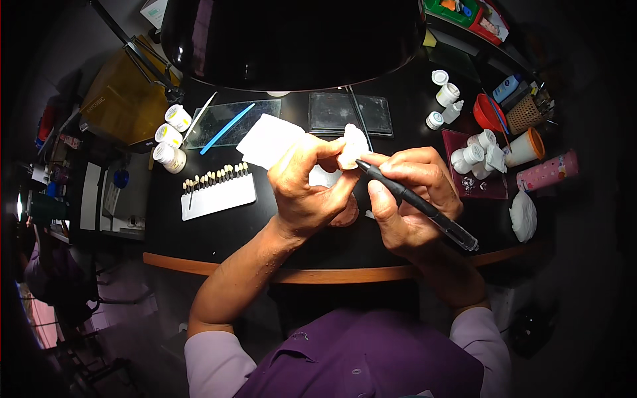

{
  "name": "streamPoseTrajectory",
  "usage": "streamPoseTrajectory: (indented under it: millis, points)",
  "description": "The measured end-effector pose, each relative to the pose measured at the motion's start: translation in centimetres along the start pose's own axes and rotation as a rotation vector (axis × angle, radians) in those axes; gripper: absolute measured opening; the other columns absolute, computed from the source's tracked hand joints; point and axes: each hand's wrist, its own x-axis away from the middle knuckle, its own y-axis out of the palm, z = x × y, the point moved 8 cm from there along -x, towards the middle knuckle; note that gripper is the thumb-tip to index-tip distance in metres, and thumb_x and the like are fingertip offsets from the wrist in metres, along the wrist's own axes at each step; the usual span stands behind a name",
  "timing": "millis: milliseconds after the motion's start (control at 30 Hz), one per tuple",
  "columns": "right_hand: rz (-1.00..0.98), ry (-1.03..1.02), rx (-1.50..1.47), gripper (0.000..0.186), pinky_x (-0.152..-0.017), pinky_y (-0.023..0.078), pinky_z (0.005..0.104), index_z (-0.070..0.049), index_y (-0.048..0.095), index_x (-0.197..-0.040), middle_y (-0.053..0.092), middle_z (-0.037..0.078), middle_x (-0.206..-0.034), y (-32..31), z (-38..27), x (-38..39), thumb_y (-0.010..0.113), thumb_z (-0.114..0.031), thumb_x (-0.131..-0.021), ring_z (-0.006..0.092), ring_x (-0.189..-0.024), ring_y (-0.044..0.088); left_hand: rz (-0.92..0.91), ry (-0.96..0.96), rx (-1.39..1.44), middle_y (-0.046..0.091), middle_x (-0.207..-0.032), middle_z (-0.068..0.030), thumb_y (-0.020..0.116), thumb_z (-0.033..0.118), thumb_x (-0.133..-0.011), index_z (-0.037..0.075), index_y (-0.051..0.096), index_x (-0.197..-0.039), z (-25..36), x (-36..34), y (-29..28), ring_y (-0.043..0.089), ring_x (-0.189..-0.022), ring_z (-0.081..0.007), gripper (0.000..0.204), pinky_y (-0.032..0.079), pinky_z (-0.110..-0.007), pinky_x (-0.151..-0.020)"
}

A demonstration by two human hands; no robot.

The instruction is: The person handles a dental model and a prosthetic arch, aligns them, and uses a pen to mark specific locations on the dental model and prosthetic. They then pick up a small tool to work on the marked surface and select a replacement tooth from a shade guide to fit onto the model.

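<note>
Between the thumb and fingers of my left hand (298, 182) is a small pale, uneven piece (353, 144) that looks like a dental cast, brightly lit and partly washed out. My right hand (424, 189) grips a black pen (421, 209) with a clear rear end. The pen's tip meets the cast's lower right side or sits very close to it; I cannot tell which. Below the fingers, a round pinkish piece (346, 213) rests on the black table, partly covered by my left hand. White paper (267, 138) lies just beyond my left hand.
A tooth shade guide (219, 198) and several white jars (169, 136) stand at left, near a glass slab (255, 111) with a blue spatula (227, 129). A black lamp hood (292, 46) overhangs the far side. More jars, a red bowl (488, 111) and a pink tube (547, 171) crowd the right.
</note>
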Motion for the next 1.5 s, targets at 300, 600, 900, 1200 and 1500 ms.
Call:
streamPoseTrajectory:
  millis: [300,600,900,1200,1500]
  points:
    - [0.101,-0.2,0.088,0.025,-0.087,0.07,0.0469,0.001,0.058,-0.098,0.055,0.014,-0.093,0.3,-1.7,-0.4,0.073,0.01,-0.079,0.0146,-0.077,0.06,-0.016,-0.059,0.034,0.072,-0.082,-0.0078,0.088,-0.002,-0.074,-0.001,0.071,-0.102,-0.4,0.4,0.1,0.073,-0.072,-0.0152,0.033,0.058,-0.027,-0.065]
    - [0.085,-0.22,0.152,0.024,-0.083,0.07,0.0418,0.001,0.058,-0.097,0.056,0.015,-0.091,0.5,-2.1,0.1,0.075,0.007,-0.08,0.018,-0.08,0.066,0.019,-0.253,0.356,0.076,-0.096,-0.0103,0.083,-0.006,-0.078,-0.001,0.068,-0.11,-2.6,1.5,1.1,0.078,-0.086,-0.0182,0.035,0.063,-0.028,-0.076]
    - [0.155,-0.184,0.063,0.021,-0.076,0.07,0.0366,0.001,0.062,-0.084,0.062,0.013,-0.083,-0.2,-0.8,-0.5,0.079,0.006,-0.072,0.021,-0.079,0.075,-0.063,-0.098,0.086,0.073,-0.084,-0.0076,0.087,0.0,-0.074,-0.003,0.073,-0.101,-1.5,0.5,0.2,0.074,-0.073,-0.014,0.03,0.059,-0.026,-0.066]
    - [0.12,-0.091,-0.008,0.024,-0.077,0.067,0.0345,0.003,0.069,-0.091,0.068,0.016,-0.087,-0.1,-0.2,-0.3,0.086,0.004,-0.074,0.0249,-0.084,0.078,-0.046,-0.057,0.041,0.073,-0.08,-0.0078,0.088,0.001,-0.072,-0.003,0.074,-0.096,-1.0,0.2,-0.2,0.073,-0.07,-0.0148,0.028,0.058,-0.026,-0.064]
    - [0.107,-0.099,0.003,0.025,-0.07,0.064,0.0305,0.002,0.07,-0.093,0.07,0.016,-0.088,0.0,0.0,-0.2,0.087,0.003,-0.075,0.0273,-0.089,0.079,-0.033,-0.038,0.026,0.073,-0.08,-0.0087,0.087,0.002,-0.071,-0.003,0.074,-0.094,-1.1,0.3,-0.3,0.072,-0.071,-0.0166,0.027,0.057,-0.028,-0.064]
